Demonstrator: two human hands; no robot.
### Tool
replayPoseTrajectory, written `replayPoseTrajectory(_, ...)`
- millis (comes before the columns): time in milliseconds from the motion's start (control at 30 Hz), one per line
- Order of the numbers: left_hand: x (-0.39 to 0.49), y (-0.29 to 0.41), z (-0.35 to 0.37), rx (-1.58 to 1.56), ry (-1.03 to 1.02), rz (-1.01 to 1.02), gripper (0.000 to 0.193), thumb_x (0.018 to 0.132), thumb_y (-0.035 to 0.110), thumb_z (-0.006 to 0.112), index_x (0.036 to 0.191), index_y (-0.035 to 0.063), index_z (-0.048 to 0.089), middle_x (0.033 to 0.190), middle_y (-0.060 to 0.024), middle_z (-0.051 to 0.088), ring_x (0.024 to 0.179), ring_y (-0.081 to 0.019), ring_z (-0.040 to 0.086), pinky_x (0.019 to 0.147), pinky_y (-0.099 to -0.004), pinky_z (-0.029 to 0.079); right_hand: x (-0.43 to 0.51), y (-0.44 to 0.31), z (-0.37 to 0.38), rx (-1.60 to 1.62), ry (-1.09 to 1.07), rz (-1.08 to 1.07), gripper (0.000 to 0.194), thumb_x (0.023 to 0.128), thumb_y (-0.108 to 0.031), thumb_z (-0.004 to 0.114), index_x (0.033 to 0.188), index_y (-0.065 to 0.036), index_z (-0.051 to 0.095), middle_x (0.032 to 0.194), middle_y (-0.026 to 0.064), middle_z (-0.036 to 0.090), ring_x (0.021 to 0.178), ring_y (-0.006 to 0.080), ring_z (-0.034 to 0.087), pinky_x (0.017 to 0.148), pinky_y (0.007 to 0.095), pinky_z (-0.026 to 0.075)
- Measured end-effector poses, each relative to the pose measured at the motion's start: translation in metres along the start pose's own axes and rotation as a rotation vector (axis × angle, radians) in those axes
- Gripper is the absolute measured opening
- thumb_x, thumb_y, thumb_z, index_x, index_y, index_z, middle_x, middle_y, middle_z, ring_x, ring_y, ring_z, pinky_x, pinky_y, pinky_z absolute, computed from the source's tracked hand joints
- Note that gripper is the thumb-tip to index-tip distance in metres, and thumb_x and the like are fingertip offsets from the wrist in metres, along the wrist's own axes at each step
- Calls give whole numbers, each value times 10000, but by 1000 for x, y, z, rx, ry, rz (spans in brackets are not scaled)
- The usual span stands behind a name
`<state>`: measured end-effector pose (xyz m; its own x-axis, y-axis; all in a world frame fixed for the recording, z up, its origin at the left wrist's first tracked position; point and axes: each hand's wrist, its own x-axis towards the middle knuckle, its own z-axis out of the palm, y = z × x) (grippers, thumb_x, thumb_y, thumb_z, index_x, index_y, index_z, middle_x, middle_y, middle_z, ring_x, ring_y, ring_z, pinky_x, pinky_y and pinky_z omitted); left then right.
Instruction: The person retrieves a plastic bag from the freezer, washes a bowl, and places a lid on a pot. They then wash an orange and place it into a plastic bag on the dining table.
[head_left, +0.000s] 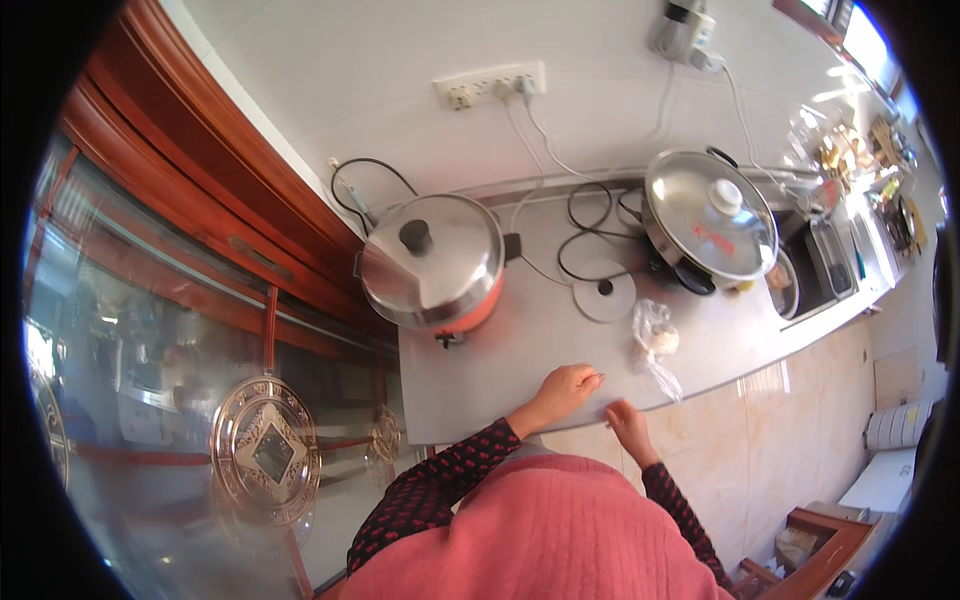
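Note:
My left hand (568, 390) is above the front part of the stainless steel countertop (480, 390), its fingers curled; whether it holds something small I cannot tell. By the counter's front edge is my right hand (628, 427), fingers bent, a little to the right of the left one. A knotted clear plastic bag (660, 341) with pale contents lies on the counter, up and right of both hands. Behind it rests a round white disc (604, 291) with a dark centre. To the left stands a red electric pot (431, 262) with a domed metal lid.
An electric pan (711, 217) with a glass lid stands at the back right, beside a sink (806, 262). A black power cord (574, 259) loops over the counter. A power strip (491, 84) is on the wall. A wood-framed glass door (172, 337) borders the left side.

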<state>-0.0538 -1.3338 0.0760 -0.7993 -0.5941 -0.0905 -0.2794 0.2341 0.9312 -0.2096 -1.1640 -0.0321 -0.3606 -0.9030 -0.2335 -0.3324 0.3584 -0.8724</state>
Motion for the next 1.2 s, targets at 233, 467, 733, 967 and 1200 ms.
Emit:
replayPoseTrajectory(233,-20,23,121,270,-289,208,244,866,232,576,1048,71,579,1026,-135,611,949,-327,600,790,-433,484,-214,116,-27,400,401,445,116,912,-110,572,947,-3,600,801,100,678,663,151,638,581,278,507)
replayPoseTrajectory(467,-45,42,200,588,-752,126,238,810,195,591,1009,65,600,1034,-156,627,989,-337,601,795,-458,487,-284,191,-46,221,349,503,234,874,-217,608,990,-14,600,820,132,693,716,218,676,638,332,527)
replayPoseTrajectory(733,-33,36,239,609,-599,162,279,812,241,588,1028,65,603,1040,-157,629,987,-353,604,797,-477,492,-323,236,-83,-33,437,556,286,840,-287,631,1015,-62,612,874,162,693,820,329,671,719,406,519)
replayPoseTrajectory(967,47,21,182,826,133,22,641,806,300,671,1342,80,397,1307,-153,482,1166,-349,511,907,-468,462,-322,236,-77,49,413,603,281,838,-275,629,1009,-53,622,868,160,689,816,316,668,724,391,516)
replayPoseTrajectory(1200,123,1,172,679,306,-193,818,752,269,748,1414,102,298,1437,-215,315,1249,-402,418,936,-492,455,-308,200,-99,143,488,661,273,841,-252,627,1016,-42,624,890,172,689,826,312,671,736,383,519)
